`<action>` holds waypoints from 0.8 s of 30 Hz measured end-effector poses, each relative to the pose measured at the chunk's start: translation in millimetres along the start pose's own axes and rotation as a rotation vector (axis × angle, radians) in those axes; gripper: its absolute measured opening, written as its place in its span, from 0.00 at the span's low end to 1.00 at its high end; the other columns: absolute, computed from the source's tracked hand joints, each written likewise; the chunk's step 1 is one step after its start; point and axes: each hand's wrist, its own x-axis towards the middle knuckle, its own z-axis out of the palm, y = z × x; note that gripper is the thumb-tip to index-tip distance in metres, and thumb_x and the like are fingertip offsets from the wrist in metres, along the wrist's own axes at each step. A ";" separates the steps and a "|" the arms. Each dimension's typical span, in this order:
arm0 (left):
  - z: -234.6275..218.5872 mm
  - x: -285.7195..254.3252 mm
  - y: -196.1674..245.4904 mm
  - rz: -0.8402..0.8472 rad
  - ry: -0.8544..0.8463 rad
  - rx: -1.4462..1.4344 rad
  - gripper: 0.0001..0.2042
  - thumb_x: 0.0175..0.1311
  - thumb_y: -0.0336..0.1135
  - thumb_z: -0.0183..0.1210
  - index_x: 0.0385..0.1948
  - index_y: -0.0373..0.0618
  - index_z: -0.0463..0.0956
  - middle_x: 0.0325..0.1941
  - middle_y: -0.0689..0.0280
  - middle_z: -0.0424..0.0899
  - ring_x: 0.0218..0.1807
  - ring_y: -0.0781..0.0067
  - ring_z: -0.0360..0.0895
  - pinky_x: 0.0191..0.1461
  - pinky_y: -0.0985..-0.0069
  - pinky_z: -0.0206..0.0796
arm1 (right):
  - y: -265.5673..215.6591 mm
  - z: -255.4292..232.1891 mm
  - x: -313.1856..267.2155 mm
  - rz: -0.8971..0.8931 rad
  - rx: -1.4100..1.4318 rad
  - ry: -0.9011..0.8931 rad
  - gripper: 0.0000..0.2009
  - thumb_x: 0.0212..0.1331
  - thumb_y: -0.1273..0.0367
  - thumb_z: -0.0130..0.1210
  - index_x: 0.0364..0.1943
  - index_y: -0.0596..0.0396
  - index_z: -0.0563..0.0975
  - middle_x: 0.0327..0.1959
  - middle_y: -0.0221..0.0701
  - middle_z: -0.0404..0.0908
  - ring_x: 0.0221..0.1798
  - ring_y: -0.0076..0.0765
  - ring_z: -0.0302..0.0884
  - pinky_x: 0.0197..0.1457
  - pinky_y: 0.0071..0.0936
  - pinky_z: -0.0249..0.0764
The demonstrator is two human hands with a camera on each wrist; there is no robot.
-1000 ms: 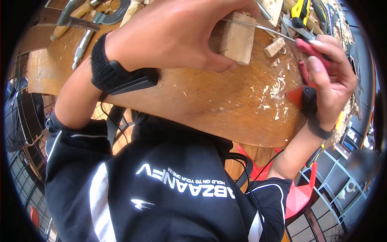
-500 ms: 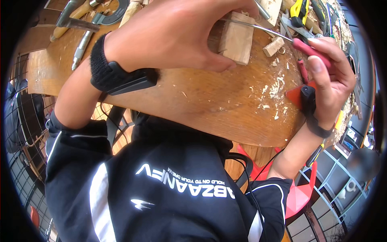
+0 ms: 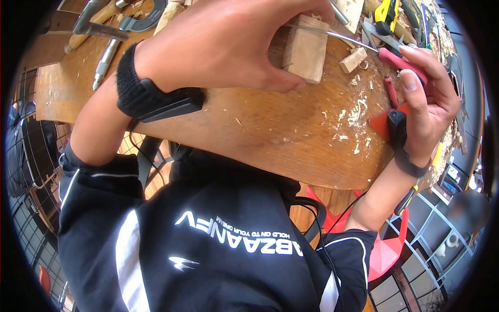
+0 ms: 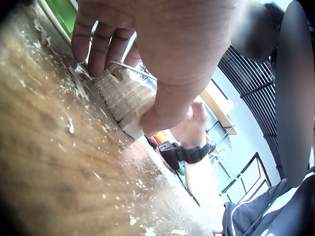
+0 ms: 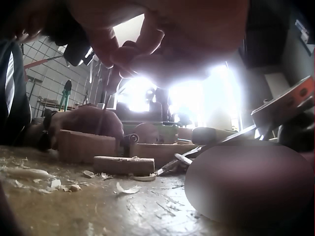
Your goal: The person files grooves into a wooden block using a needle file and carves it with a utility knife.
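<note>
My left hand [image 3: 223,41] grips a pale wooden block [image 3: 306,52] on the table, thumb on the near end and fingers toward the far end. A ragged hollow shows in the top of the block [image 4: 125,101] in the left wrist view. Across the block lies the thin metal shaft [image 3: 353,40] of a slim tool, like a needle file, whose tip is hidden behind my left hand. My right hand [image 3: 431,101] holds its pink handle [image 3: 396,61] between thumb and fingers, to the right of the block.
Just right of the block sit a small wood offcut [image 3: 353,60] and scattered shavings [image 3: 357,112]. Another pink handle [image 3: 390,90] lies below my right hand's tool. A yellow-and-black utility knife [image 3: 385,15] is farther back. A micrometer [image 3: 106,62] and a hammer [image 3: 104,30] lie at left.
The pink-handled tool has slid slightly left across the block, then a touch back right, with small shifts of my right fingers. The left hand and block stay in place.
</note>
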 end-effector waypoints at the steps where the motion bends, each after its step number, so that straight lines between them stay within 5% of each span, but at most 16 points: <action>1: 0.2 -3.8 -2.4 0.055 0.032 -0.032 0.33 0.47 0.35 0.77 0.56 0.37 0.71 0.49 0.51 0.78 0.53 0.52 0.78 0.55 0.62 0.73 | 0.4 -3.0 -1.8 0.000 0.001 0.000 0.14 0.67 0.72 0.59 0.53 0.67 0.82 0.48 0.40 0.86 0.35 0.19 0.74 0.39 0.16 0.68; 4: 11.1 -4.6 -22.0 0.123 0.076 -0.040 0.33 0.48 0.35 0.77 0.56 0.37 0.71 0.49 0.51 0.77 0.53 0.52 0.78 0.55 0.63 0.74 | 2.2 -18.2 -10.4 0.198 0.204 0.148 0.16 0.66 0.73 0.60 0.55 0.67 0.80 0.47 0.39 0.86 0.35 0.17 0.73 0.39 0.15 0.66; 8: 1.1 -5.3 -4.1 0.130 0.066 -0.060 0.33 0.47 0.34 0.77 0.57 0.37 0.71 0.49 0.51 0.77 0.52 0.52 0.78 0.54 0.63 0.75 | -1.2 1.7 -2.7 0.075 0.061 0.085 0.16 0.68 0.71 0.58 0.56 0.67 0.80 0.45 0.41 0.87 0.32 0.17 0.69 0.37 0.16 0.66; 13: 11.6 -1.2 -23.4 0.036 0.021 -0.103 0.33 0.48 0.34 0.77 0.57 0.37 0.71 0.48 0.51 0.77 0.50 0.53 0.78 0.53 0.63 0.74 | -5.3 -8.0 -5.8 0.257 0.171 0.177 0.16 0.67 0.72 0.60 0.56 0.66 0.80 0.40 0.31 0.83 0.32 0.15 0.69 0.34 0.14 0.62; 16: 3.6 -3.7 -9.5 0.061 0.029 -0.066 0.33 0.48 0.34 0.76 0.57 0.37 0.71 0.48 0.52 0.77 0.50 0.54 0.78 0.51 0.63 0.74 | -2.1 1.8 -3.1 0.093 0.088 0.105 0.16 0.68 0.71 0.59 0.56 0.66 0.80 0.43 0.36 0.86 0.32 0.16 0.71 0.36 0.14 0.65; 22: 0.4 -4.6 -3.4 0.031 0.023 -0.079 0.33 0.47 0.34 0.77 0.57 0.37 0.71 0.47 0.52 0.77 0.50 0.54 0.78 0.51 0.64 0.74 | -5.0 -1.4 -3.3 0.174 0.107 0.198 0.15 0.67 0.73 0.60 0.55 0.65 0.81 0.42 0.32 0.84 0.33 0.16 0.71 0.37 0.14 0.65; 24: 1.0 -3.0 -3.8 0.098 0.058 -0.078 0.33 0.47 0.34 0.77 0.57 0.37 0.71 0.47 0.52 0.77 0.50 0.53 0.78 0.51 0.63 0.74 | -4.4 -0.3 -4.3 0.104 0.120 0.050 0.14 0.68 0.73 0.59 0.55 0.65 0.81 0.43 0.33 0.85 0.33 0.17 0.72 0.37 0.14 0.66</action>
